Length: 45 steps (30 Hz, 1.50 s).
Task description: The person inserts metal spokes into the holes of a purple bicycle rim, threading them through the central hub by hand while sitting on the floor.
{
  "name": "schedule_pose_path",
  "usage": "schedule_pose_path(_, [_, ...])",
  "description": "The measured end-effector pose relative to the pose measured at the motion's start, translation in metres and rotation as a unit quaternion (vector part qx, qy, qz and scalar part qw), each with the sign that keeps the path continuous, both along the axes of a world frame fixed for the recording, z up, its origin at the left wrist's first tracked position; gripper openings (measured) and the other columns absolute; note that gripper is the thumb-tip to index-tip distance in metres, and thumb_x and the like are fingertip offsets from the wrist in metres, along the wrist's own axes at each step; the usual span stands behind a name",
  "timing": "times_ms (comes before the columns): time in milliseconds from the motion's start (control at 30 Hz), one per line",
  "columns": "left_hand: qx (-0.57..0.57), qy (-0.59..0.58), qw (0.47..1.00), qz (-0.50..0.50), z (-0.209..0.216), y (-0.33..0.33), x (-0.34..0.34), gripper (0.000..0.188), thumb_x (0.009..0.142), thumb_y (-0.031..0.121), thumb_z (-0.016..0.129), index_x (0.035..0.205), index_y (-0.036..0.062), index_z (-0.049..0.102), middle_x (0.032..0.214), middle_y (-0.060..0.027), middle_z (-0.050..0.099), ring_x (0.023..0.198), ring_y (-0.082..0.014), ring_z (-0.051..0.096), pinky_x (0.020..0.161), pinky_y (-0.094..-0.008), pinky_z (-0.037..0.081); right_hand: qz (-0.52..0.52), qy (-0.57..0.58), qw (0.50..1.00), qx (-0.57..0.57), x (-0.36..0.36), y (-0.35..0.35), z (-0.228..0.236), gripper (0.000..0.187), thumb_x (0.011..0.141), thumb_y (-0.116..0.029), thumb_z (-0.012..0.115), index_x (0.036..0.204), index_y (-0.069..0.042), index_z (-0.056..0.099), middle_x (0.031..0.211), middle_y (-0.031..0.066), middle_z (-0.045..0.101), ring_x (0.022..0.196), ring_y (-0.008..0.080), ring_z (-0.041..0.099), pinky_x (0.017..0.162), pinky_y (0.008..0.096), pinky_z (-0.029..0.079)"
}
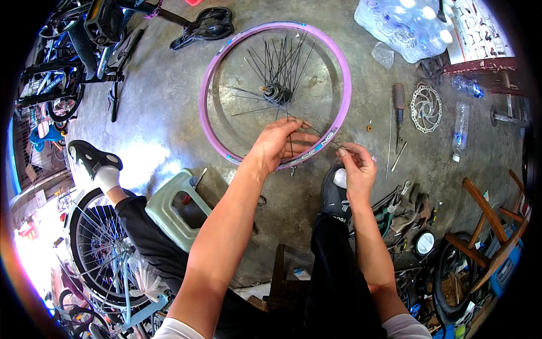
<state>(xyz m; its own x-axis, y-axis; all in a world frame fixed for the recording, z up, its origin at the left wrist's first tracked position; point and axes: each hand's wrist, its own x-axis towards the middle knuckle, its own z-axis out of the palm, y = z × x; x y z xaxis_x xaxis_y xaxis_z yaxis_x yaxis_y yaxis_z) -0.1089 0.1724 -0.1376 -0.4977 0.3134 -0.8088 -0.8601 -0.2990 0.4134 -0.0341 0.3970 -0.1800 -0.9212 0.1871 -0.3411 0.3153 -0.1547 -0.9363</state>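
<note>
A purple bicycle rim lies on the floor in front of me. At its middle stands a dark hub with several loose black spokes fanning out from it. My left hand reaches over the near part of the rim, thumb and forefinger pinched on a thin spoke, the other fingers loosely stretched. Just outside the rim's near right edge, my right hand has thumb and forefinger pressed together at the rim. Whatever small piece it pinches is too small to make out.
Right of the wheel lie a screwdriver, a brake disc and a plastic bottle. Wrapped water bottles stand beyond. A green stool is at my left, a saddle at the far left, a wooden frame at right.
</note>
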Motion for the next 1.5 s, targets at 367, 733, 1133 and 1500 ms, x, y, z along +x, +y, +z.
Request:
schedule_pose_path(367, [0.003,0.002,1.000,0.010,0.001,0.002,0.001,0.030,0.103,0.026,0.048,0.123,0.0050,0.057,0.110,-0.0165,0.074,0.090,-0.0250,0.074,0.078,-0.0340,0.056,-0.009,0.033,0.998,0.056,0.002,-0.003,0.001,0.016,0.091,0.000,0.073,0.105,0.002,0.067,0.093,0.0043,0.070,0.083,0.0081,0.064,0.075,0.0227,0.053])
schedule_pose_path(733, [-0.002,-0.001,1.000,0.018,0.005,0.004,0.000,0.029,0.103,0.025,0.047,0.121,0.0039,0.056,0.108,-0.0167,0.074,0.090,-0.0257,0.074,0.078,-0.0358,0.057,-0.006,-0.063,0.996,0.068,-0.004,-0.011,0.009,0.028,0.102,-0.024,0.062,0.090,0.001,0.066,0.072,0.0048,0.064,0.066,0.0092,0.058,0.060,0.0245,0.048])
schedule_pose_path(1133, [-0.007,-0.004,1.000,0.003,0.002,0.003,0.001,0.027,0.105,0.027,0.047,0.121,0.0062,0.055,0.113,-0.0180,0.072,0.094,-0.0271,0.073,0.083,-0.0378,0.056,-0.005,0.019,1.000,-0.010,-0.009,-0.016,0.000,0.027,0.103,-0.012,0.048,0.130,-0.006,0.048,0.090,0.0010,0.051,0.071,0.0083,0.047,0.064,0.0237,0.038])
schedule_pose_path(1500, [-0.010,0.000,1.000,-0.005,0.001,0.003,0.002,0.027,0.105,0.026,0.045,0.121,0.0060,0.055,0.114,-0.0179,0.072,0.094,-0.0263,0.074,0.082,-0.0379,0.056,-0.092,-0.055,0.991,-0.080,-0.004,-0.024,0.003,0.026,0.104,-0.019,0.047,0.125,-0.005,0.052,0.076,-0.0001,0.051,0.064,0.0079,0.044,0.058,0.0240,0.036])
